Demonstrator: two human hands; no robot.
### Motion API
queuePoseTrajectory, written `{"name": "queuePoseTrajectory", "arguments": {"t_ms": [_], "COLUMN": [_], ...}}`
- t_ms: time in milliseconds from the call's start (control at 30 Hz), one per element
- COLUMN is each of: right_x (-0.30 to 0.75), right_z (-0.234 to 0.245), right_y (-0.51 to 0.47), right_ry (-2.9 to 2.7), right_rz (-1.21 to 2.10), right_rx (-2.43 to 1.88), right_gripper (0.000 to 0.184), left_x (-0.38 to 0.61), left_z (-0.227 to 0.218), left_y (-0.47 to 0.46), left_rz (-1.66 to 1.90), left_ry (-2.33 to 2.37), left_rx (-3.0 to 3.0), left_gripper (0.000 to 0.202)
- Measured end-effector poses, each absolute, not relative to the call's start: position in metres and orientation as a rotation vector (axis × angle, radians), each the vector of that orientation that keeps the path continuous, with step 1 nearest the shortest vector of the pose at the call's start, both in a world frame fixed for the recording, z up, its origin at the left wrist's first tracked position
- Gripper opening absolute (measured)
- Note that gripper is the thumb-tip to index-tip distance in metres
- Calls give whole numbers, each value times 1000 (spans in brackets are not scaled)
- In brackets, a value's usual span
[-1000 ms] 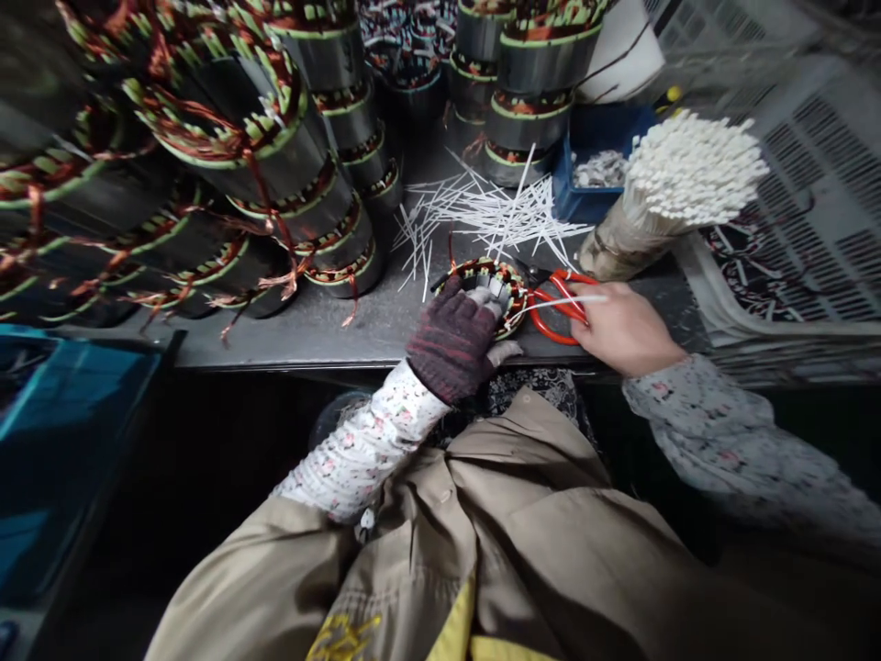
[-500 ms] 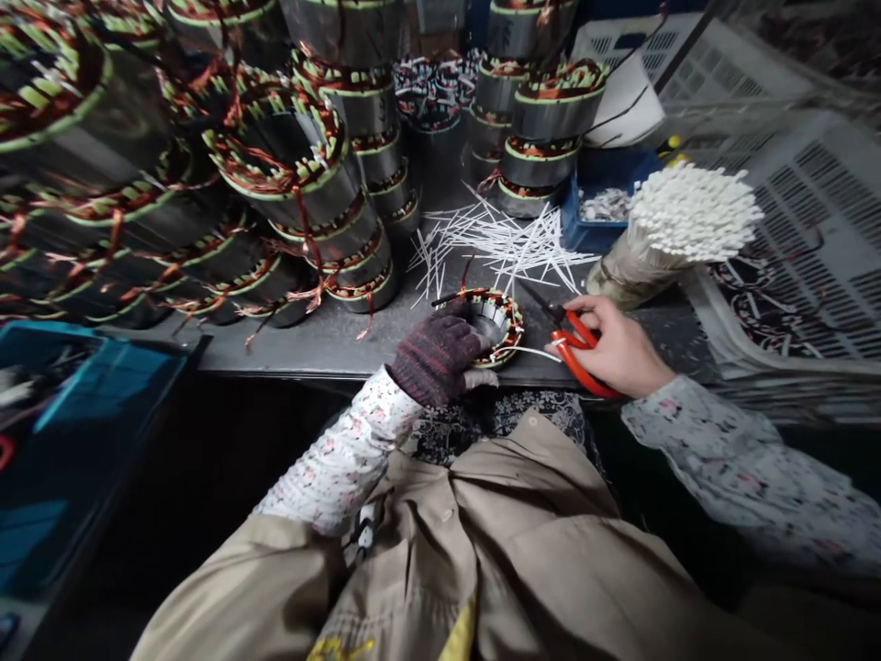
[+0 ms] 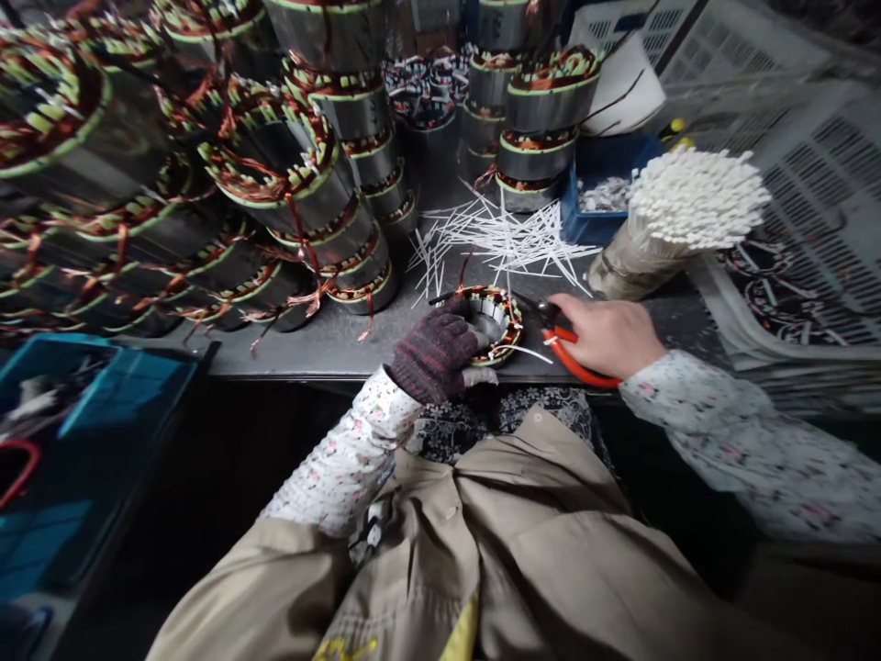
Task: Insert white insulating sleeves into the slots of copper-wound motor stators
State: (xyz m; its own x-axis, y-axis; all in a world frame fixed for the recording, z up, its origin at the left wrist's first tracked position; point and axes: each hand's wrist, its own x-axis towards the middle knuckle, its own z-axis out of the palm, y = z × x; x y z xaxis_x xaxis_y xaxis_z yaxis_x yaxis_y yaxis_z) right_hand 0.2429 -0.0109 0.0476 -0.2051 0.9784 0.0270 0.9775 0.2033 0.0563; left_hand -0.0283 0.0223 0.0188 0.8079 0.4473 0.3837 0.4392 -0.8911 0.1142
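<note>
1. Left glove point(image 3: 435, 353): dark maroon knit, mottled weave.
2. Right hand point(image 3: 606, 337): bare.
3. Sleeves point(image 3: 348, 456): white, small pink floral print, behind each hand.
4. Coat point(image 3: 529, 551): tan cloth, below the hands, with yellow panel point(image 3: 464, 633) at lower edge.

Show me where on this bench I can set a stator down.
Bare bench shows along the front edge, between the stacked stators and the gloved left hand on the small stator. A smaller patch lies between the right hand and the white bundle. The loose white strips crowd the back, among the stacks.
</note>
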Motion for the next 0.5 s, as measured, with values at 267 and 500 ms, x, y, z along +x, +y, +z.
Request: {"name": "queuePoseTrajectory", "arguments": {"t_ms": [267,500], "right_x": [264,250], "right_z": [61,68], "right_y": [-33,-41], "right_ry": [2583,2748], "right_rz": [356,422], "right_rx": [1580,1349], "right_gripper": [50,48], "left_x": [-30,-31], "left_z": [16,13], "left_y": [25,25], "left_rz": [692,747], "left_ry": [669,638], "left_rx": [2914,2779], "left_gripper": [48,44]}}
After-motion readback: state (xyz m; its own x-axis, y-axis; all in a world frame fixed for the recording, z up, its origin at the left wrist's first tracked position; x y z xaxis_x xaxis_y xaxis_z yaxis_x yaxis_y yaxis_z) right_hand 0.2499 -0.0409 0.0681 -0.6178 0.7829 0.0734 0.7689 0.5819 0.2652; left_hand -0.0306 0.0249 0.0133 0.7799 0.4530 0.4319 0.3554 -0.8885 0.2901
